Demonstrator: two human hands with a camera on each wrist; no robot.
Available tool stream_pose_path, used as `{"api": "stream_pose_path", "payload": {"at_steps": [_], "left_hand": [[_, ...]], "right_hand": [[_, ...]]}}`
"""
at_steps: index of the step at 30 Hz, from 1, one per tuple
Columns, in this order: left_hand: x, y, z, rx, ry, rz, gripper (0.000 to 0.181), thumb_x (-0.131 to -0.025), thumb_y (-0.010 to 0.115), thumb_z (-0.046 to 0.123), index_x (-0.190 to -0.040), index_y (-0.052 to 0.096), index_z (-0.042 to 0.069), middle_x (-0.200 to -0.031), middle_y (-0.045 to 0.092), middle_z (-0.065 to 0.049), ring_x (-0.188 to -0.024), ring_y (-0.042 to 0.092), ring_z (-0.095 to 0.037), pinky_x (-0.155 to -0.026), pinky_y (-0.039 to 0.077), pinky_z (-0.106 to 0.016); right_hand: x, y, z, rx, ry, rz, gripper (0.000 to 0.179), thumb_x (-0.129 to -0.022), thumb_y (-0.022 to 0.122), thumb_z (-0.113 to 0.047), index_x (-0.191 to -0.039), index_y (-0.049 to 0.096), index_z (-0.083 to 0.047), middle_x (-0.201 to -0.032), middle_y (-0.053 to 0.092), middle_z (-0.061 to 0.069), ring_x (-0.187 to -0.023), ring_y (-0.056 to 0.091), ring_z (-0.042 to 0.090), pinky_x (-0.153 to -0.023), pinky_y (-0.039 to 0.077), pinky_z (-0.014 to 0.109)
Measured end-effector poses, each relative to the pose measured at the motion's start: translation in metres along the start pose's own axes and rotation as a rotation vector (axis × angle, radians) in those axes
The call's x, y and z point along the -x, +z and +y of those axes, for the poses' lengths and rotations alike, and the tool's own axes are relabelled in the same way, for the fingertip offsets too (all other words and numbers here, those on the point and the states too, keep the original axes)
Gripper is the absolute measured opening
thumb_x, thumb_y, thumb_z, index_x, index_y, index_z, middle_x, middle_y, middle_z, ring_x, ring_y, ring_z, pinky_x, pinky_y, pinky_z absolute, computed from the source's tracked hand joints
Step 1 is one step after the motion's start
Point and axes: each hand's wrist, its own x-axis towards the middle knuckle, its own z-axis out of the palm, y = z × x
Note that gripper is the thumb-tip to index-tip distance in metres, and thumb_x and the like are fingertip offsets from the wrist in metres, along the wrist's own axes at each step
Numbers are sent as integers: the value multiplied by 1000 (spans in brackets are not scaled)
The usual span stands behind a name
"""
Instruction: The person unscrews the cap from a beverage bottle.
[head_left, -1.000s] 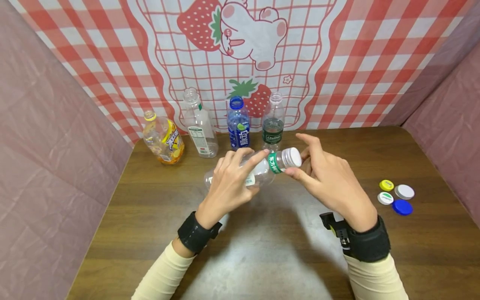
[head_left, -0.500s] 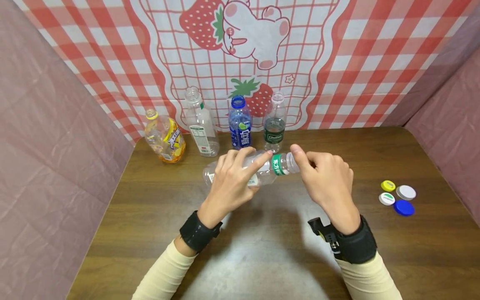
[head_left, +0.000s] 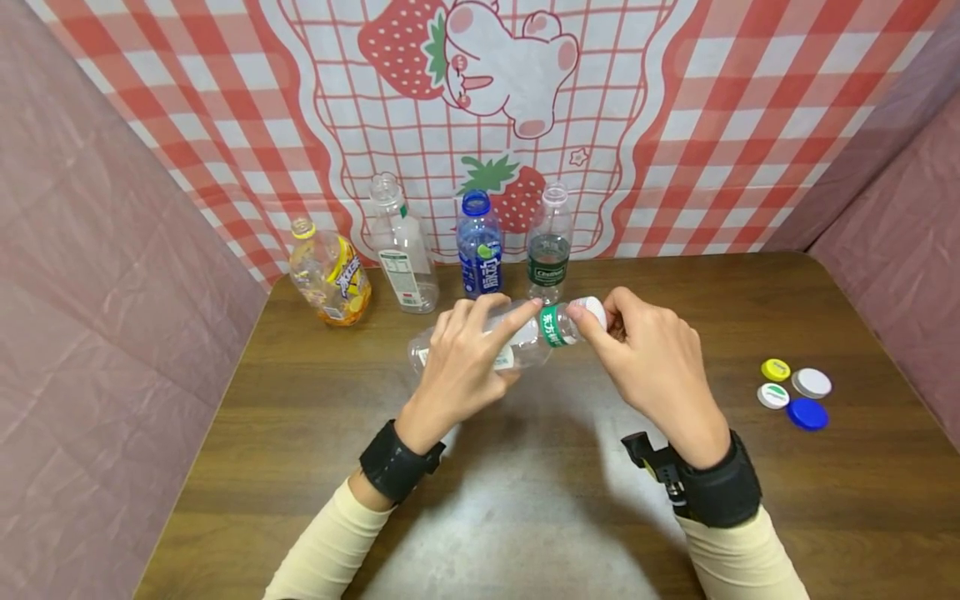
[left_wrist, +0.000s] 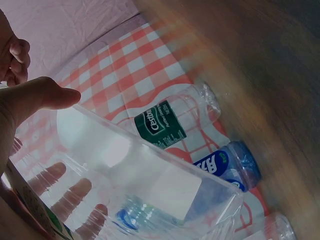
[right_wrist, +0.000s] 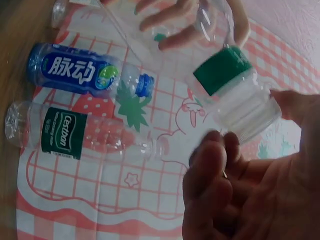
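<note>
A clear plastic bottle [head_left: 529, 343] with a green neck label [head_left: 552, 326] lies tilted sideways above the table, its neck pointing right. My left hand [head_left: 459, 360] grips its body from above; in the left wrist view the fingers show through the clear wall. At the neck end, my right hand [head_left: 658, 371] pinches the white cap [head_left: 596, 312] between thumb and curled fingers. The right wrist view shows the cap [right_wrist: 252, 112] close against the thumb, on the neck beside the green label [right_wrist: 222, 70].
Along the back stand several uncapped bottles: a yellow-labelled one [head_left: 330, 283], a tall clear one [head_left: 405, 267], a blue-labelled one [head_left: 480, 254] and a green-labelled one [head_left: 549, 262]. Loose yellow [head_left: 776, 370], white [head_left: 812, 382], green-marked [head_left: 772, 396] and blue [head_left: 807, 414] caps lie at right.
My right hand goes from spread fingers beside the cap to covering it with the thumb, then turns back while pinching it. The left hand keeps its grip on the bottle.
</note>
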Motion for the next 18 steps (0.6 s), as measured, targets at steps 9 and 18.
{"api": "stream_pose_path", "payload": {"at_steps": [9,18], "left_hand": [[3,2,-1,21,-14,-25,91,-59,80,36,-143,43,33,-121,52,-7,-96,50,-25,-70,41,-37],[2,4,-1,63,-28,-36,93,-58,79,36,-143,42,33,-120,52,-6,-96,50,-23,-69,41,-34]], "right_hand": [[-2,-15,13,-79,-178,-147,38,-90,57,-49,-105,58,-15,-75,56,-7,-64,50,6,-51,40,30],[-5,-20,20,-195,-356,-125,41,-85,70,-27,-122,59,-15,-84,57,-10,-66,52,2,-51,46,23]]}}
